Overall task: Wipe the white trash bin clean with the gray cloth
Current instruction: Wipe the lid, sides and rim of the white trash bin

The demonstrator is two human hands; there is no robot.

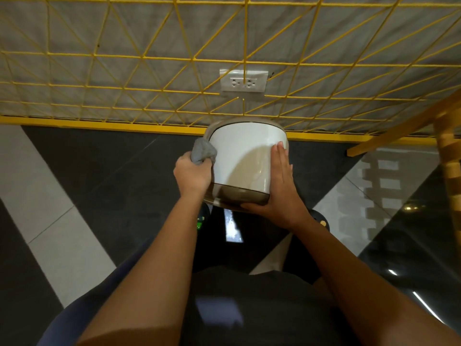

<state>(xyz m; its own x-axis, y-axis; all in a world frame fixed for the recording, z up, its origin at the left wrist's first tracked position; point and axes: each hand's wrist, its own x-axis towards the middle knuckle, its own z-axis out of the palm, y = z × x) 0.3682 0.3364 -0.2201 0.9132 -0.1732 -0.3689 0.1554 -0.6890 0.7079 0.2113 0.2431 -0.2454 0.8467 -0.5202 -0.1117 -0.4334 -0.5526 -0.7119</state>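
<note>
The white trash bin [243, 158] with a grey-brown band at each end is held up off the floor, tilted on its side, in the middle of the view. My left hand [193, 174] grips a bunched gray cloth [203, 151] and presses it against the bin's left side. My right hand [280, 183] lies flat along the bin's right side with straight fingers, its thumb under the bin's near end.
A yellow wire grid [149, 58] covers the grey wall ahead, with a white double socket [243, 82] behind it. A yellow wooden chair [446, 146] stands at the right. The floor has dark and white tiles [50, 196].
</note>
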